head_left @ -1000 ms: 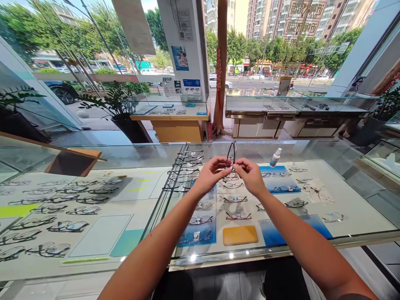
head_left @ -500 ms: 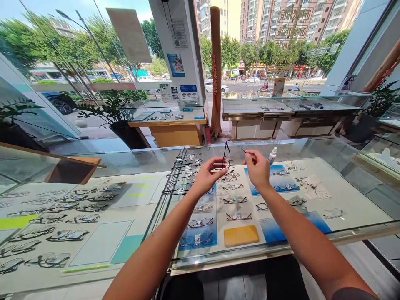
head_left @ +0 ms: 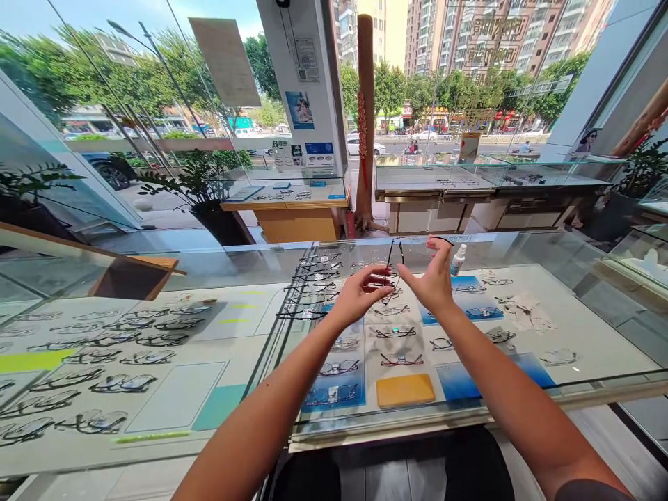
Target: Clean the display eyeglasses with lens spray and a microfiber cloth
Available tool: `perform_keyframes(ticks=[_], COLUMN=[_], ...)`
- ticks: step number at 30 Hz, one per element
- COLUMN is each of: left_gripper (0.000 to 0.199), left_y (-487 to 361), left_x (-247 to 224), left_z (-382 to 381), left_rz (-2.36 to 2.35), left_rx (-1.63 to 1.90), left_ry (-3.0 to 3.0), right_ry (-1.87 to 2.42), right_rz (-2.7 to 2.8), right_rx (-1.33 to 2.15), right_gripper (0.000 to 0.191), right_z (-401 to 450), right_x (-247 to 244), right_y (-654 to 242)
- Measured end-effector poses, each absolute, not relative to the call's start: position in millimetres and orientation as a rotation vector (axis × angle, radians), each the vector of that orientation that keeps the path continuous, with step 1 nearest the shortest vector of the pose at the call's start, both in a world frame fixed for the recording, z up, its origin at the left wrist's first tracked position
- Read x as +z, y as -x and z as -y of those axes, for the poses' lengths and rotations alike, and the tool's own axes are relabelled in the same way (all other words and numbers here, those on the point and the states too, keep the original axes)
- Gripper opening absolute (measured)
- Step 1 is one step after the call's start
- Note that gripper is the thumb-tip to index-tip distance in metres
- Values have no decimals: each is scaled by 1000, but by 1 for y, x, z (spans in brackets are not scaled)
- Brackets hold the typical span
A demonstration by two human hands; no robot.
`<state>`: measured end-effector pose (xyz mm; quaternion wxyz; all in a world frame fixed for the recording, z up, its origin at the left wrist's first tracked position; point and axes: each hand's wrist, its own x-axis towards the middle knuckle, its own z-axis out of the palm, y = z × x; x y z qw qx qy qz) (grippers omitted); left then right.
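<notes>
Above the glass counter, my left hand pinches a pair of dark, thin-framed eyeglasses between thumb and fingers. The eyeglasses are held up on edge, one temple reaching right toward my other hand. My right hand is open, its thumb and fingers spread apart beside that temple. Whether its fingertips touch the temple I cannot tell. Left of my hands, a stack of dark eyeglass frames lies on the counter. Beneath the glass are rows of eyeglasses, among them a red-rimmed pair.
A small white spray bottle stands on the counter just right of my right hand. A yellow case lies near the front edge. Another display case with eyeglasses adjoins on the left. A wooden post rises beyond the counter.
My right hand has gone from a pinch at the temple to spread fingers. The eyeglasses in my left hand have turned. The view has shifted slightly.
</notes>
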<state>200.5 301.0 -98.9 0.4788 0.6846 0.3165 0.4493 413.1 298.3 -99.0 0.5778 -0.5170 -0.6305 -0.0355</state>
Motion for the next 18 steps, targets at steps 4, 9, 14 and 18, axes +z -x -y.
perform_keyframes(ticks=[4, 9, 14, 18], left_gripper=[49, 50, 51, 49], left_y=[-197, -193, -191, -192], left_x=[-99, -97, -95, -92], left_z=[-304, -308, -312, -309], left_rz=[-788, -824, -838, -834], left_rx=[1194, 1313, 1444, 1462], left_ry=[-1649, -1658, -1599, -1608], right_ry=[1195, 1230, 1284, 1240], right_rz=[1522, 1625, 1730, 1846], right_rx=[-162, -184, -117, -25], right_gripper=[61, 57, 55, 57], right_z=[-297, -294, -289, -285], right_x=[-99, -99, -98, -95], right_y=[-414, -412, -410, -407])
